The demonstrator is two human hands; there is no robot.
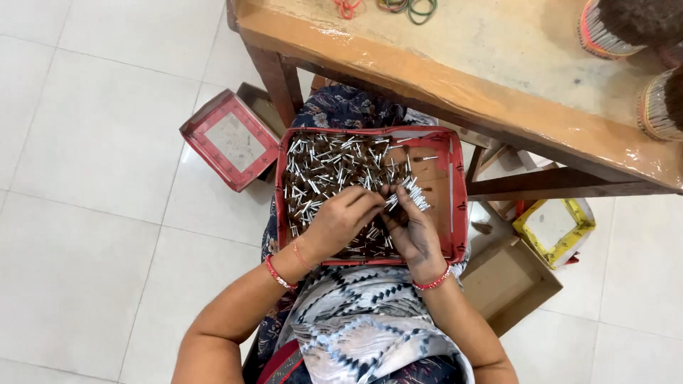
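- Pale floor tiles (85, 142) fill the left side of the view, and a worn wooden table (498, 92) crosses the top right; everything below is placed from the red tray (459, 206) on the person's lap.
- Left of the red tray, an empty red-edged box (229, 139) lies tilted on the floor, just beside the table leg.
- Inside the red tray, a loose heap of short silver-tipped sticks (324, 167) crowds its left and middle; its right end is nearly bare.
- Over the tray's near half, the left hand (338, 224) curls narrowly, fingertips pinching at sticks in the heap.
- Touching it on the right, the right hand (413, 231) closes round a small bundle of sticks (409, 193), tips fanned away from the person.
- By my reading, the step in hand is gathering loose sticks into that bundle; the next move calls for a fine pinch and tips kept aligned.
- Right of the tray, a yellow-edged box (555, 227) and a plain cardboard box (509, 281) sit on the floor.
- Hard to tell: the bundle's count, and what the sticks are. Round bundles (608, 28) on the table are cut off by the frame, as are the coloured rubber bands (405, 7).
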